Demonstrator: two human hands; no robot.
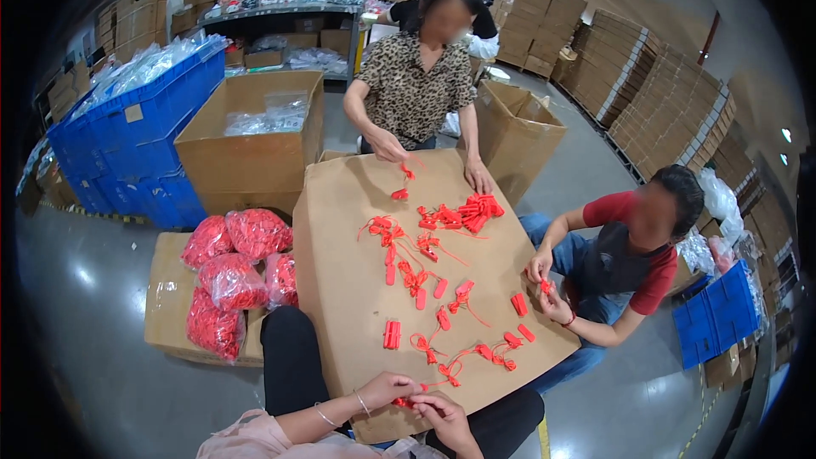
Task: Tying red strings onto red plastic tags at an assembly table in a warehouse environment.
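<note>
At the near edge of a cardboard-topped table [340, 289], my left hand [389, 391] and my right hand [445, 418] meet with fingertips pinched together. Between them is a small red corded piece [403, 403], mostly covered by my fingers. A red cord runs from it toward a line of red pieces with looped cords [449, 371] lying just beyond my hands. Farther left on the tabletop sits a small block of red plastic pieces [392, 334]. More corded pieces [414, 279] are scattered across the middle, and a red pile [476, 211] lies at the far side.
Across the table a person [421, 76] lifts a red corded piece; another person [625, 246], seated right, handles one too. Bags of red pieces [231, 280] rest on a carton at my left. Blue crates [136, 136] and open cartons [246, 153] stand behind.
</note>
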